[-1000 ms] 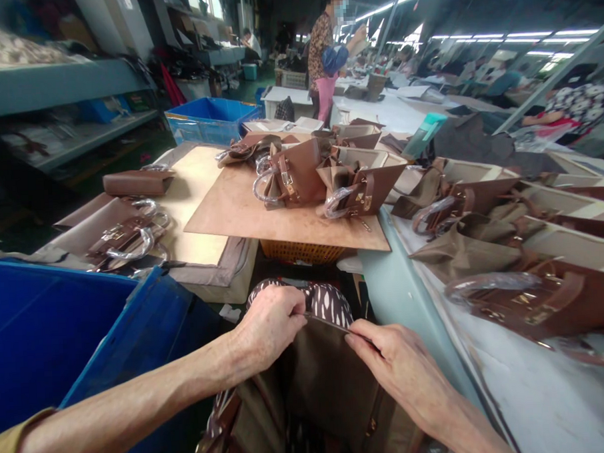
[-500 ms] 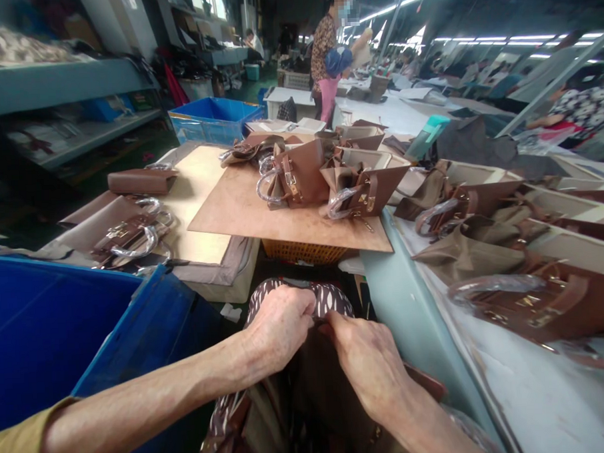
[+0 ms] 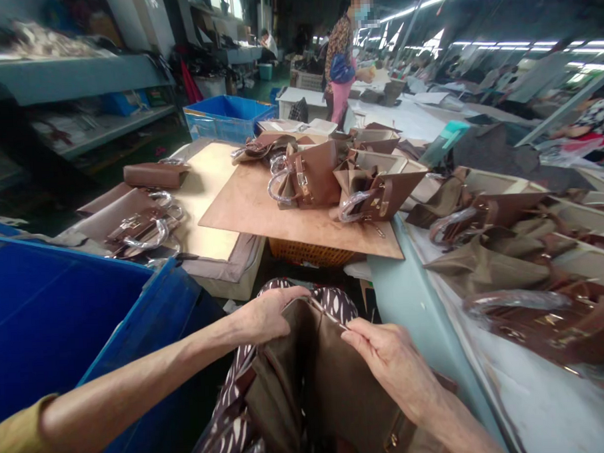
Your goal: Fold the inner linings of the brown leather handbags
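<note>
One right hand [image 3: 390, 356] pinching the rim of a brown handbag [image 3: 343, 378] at lower centre, left hand [image 3: 266, 315] against its edge with fingers hidden, hold unclear, blue plastic crate [image 3: 155, 306] at lower left

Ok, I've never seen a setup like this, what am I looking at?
There's no machine here: these are a person's two bare hands, seen from a camera worn on that person's head, looking forward and down. The right hand pinches the edge of a brown handbag; the left hand is at the same edge, its grip mostly hidden. Ahead, handbags with plastic-wrapped handles sit on a brown sheet. More handbags stand on the workbench to the right, and a blue bin is at the left.
</note>
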The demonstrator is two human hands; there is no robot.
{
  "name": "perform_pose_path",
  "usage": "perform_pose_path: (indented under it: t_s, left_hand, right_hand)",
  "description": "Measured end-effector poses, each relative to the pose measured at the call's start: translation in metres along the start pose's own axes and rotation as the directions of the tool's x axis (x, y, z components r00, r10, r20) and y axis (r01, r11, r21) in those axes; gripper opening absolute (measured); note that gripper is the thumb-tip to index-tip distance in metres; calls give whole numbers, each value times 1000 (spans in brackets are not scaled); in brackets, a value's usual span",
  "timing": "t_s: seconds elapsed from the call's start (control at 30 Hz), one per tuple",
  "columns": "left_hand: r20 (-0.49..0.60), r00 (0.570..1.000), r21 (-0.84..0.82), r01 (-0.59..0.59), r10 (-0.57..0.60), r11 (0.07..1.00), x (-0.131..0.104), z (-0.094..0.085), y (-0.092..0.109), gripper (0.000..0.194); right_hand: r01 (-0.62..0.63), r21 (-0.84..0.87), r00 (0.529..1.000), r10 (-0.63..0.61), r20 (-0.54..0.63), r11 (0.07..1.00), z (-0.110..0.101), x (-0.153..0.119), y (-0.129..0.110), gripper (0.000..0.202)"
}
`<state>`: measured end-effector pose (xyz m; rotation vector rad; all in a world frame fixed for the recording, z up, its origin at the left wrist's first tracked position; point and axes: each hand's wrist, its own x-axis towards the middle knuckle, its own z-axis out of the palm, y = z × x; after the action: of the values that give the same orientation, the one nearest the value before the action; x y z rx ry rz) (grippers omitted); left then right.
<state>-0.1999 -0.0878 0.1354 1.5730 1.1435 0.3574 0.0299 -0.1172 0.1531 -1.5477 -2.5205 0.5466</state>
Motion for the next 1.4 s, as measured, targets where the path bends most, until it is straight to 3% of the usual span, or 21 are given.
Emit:
perform_pose_path:
  t_s: [0.23, 0.5, 0.8, 1.23, 1.4]
  left_hand:
    - [103, 994, -296, -14, 47, 955, 33, 3, -3, 37]
    - [203, 979, -264, 64, -10, 962, 20, -3, -6, 40]
    - [104, 995, -213, 32, -10, 977, 23, -1, -5, 25]
    - [30, 999, -48, -28, 30, 998, 17, 5, 1, 19]
    - [-24, 997, 0, -71, 71, 997, 13, 6, 10, 19]
  right_hand:
    - [1, -6, 999, -1, -45, 1000, -1, -4, 0, 34]
    - [-18, -55, 1000, 17, -23, 998, 0, -5, 19, 31]
    - [-30, -59, 999, 29, -15, 998, -3, 0, 5, 29]
    - [-39, 5, 998, 39, 45, 999, -8, 7, -7, 15]
    - [-67, 69, 997, 69, -27, 995, -10, 13, -20, 23]
